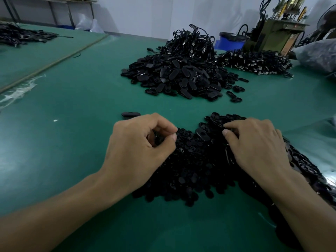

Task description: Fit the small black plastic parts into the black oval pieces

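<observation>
Black small parts (190, 157) heaped between both hands | left hand (138, 148) pinches one, I think (very dark) | right hand (258, 148) on oval pieces (216, 119), grip unclear

We find no text, label, brand, number or sign that we can read anywhere in this view. The machine (272, 36) at the far right of the surface carries a small red mark on its top edge and an orange-brown panel on its side, both too blurred for us to make out any writing.
</observation>
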The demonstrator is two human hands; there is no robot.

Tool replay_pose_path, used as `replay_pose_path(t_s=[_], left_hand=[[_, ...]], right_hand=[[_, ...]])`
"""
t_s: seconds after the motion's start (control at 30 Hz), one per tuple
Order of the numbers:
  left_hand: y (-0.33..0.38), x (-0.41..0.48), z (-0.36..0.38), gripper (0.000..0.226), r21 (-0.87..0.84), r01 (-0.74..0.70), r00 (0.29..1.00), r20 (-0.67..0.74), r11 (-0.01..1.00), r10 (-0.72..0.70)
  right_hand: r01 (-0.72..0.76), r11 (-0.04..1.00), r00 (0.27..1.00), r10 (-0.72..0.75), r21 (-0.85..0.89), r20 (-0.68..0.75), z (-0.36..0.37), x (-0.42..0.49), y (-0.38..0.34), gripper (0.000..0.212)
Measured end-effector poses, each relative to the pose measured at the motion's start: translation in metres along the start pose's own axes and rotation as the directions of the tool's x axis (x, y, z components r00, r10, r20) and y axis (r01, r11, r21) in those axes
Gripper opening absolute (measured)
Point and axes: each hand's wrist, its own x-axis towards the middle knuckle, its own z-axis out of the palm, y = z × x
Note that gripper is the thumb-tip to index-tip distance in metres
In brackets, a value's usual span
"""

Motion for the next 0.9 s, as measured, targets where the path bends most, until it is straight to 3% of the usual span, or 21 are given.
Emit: replay_pose_path(t_s=[0.13, 0.23, 0.37, 0.47, 0.6, 0.77, 0.9], left_hand=[[0.0, -0.001, 0.0, 0.009, -0.014, 0.001, 1.0, 0.006, 1.0, -0.001], [0.001, -0.001, 0.0, 0.009, -0.019, 0.021, 1.0, -0.006, 1.0, -0.021], [0.005, 0.0, 0.001, 0.004, -0.05, 0.036, 0.999, -0.014, 0.998, -0.036], [0.008, 0.0, 0.001, 0.007, -0.117, 0.059, 0.998, -0.01, 0.991, -0.061], [0.007, 0.001, 0.002, 0.02, -0.218, 0.133, 0.991, 0.032, 0.967, -0.129], [0.0, 0.001, 0.003, 0.019, -0.29, 0.191, 0.981, 0.076, 0.938, -0.176], [-0.001, 0.0, 0.002, 0.02, -0.347, 0.206, 0.977, 0.115, 0.915, -0.177]], right_hand=[[0.012, 0.999, 0.998, -0.015, -0.04, -0.067, 0.007, 0.002, 0.007, 0.029], [0.015, 1.0, 0.979, -0.018, -0.016, -0.205, 0.007, 0.002, 0.011, 0.03], [0.205, 0.964, 0.911, -0.125, 0.171, -0.393, 0.001, 0.002, 0.008, 0.02], [0.342, 0.797, 0.916, -0.165, 0.498, -0.364, 0.0, -0.002, -0.005, 0.016], [0.224, 0.476, 0.968, -0.211, 0.85, -0.137, 0.006, -0.013, -0.021, 0.016], [0.097, 0.181, 0.968, -0.246, 0.979, -0.051, 0.005, -0.021, -0.029, 0.012], [-0.023, 0.068, 0.971, -0.236, 0.997, 0.038, 0.006, -0.023, -0.029, 0.02]])
